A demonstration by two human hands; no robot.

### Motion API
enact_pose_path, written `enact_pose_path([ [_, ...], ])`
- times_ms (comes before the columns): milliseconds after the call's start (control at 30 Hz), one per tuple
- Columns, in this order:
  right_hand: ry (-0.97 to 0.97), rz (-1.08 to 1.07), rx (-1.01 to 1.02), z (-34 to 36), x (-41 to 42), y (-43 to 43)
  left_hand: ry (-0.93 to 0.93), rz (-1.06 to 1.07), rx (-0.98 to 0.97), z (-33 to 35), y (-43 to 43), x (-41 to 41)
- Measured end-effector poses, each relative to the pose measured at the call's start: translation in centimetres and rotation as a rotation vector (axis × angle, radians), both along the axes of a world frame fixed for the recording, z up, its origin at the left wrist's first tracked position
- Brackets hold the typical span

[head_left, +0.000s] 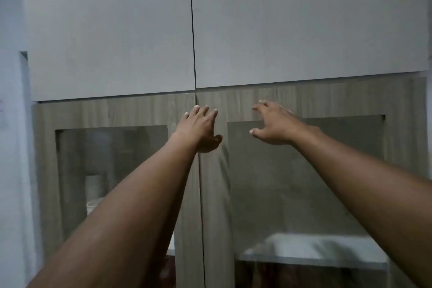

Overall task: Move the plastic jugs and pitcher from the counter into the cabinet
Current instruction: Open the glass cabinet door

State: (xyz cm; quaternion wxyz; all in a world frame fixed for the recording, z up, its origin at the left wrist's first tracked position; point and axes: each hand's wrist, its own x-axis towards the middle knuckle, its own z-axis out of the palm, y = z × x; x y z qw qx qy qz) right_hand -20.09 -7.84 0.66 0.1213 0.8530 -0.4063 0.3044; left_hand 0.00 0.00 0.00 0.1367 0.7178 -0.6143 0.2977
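Note:
A wood-grain cabinet with two glass-paned doors fills the lower half of the view. My left hand (198,128) lies flat with fingers spread on the left door (112,112), beside the centre seam. Over the top frame of the right door (327,100) my right hand (273,124) hovers with fingers apart and curled, holding nothing. Both doors look shut. No jug or pitcher shows clearly; pale containers (94,194) stand blurred behind the left glass.
Two plain grey upper cabinet doors (304,21) hang above, also shut. A white wall (11,147) borders the left side. Behind the right glass a grey shelf (313,255) crosses the cabinet.

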Motion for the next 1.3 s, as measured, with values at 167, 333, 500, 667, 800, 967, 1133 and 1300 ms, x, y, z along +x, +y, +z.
enact_pose_path([
  [167,-0.054,-0.087,-0.171,2.0,2.8,-4.8,-0.074,-0.037,-0.192,2.9,-5.7,2.9],
  [333,-0.089,-0.192,-0.369,2.4,4.4,-6.6,-0.202,-0.056,-0.378,3.5,-8.5,4.6],
  [500,-0.156,-0.171,-0.344,2.3,4.6,-5.8,-0.153,-0.065,-0.388,3.5,-7.7,4.0],
  [667,-0.236,-0.093,-0.256,2.3,2.9,-1.6,-0.103,-0.09,-0.441,3.5,-2.6,1.6],
  [800,-0.349,0.003,-0.29,1.7,-0.3,3.6,-0.079,-0.15,-0.582,3.0,3.8,-1.8],
  [967,-0.509,0.159,-0.228,1.1,-6.7,10.9,0.011,-0.472,-0.852,2.3,12.1,-9.5],
  [1133,-0.688,0.231,-0.097,1.6,-14.0,18.4,0.308,-0.842,-0.964,2.2,19.7,-20.0],
  [1300,-0.958,0.334,0.212,1.9,-22.8,25.3,0.734,-1.245,-0.846,0.2,25.0,-29.9],
])
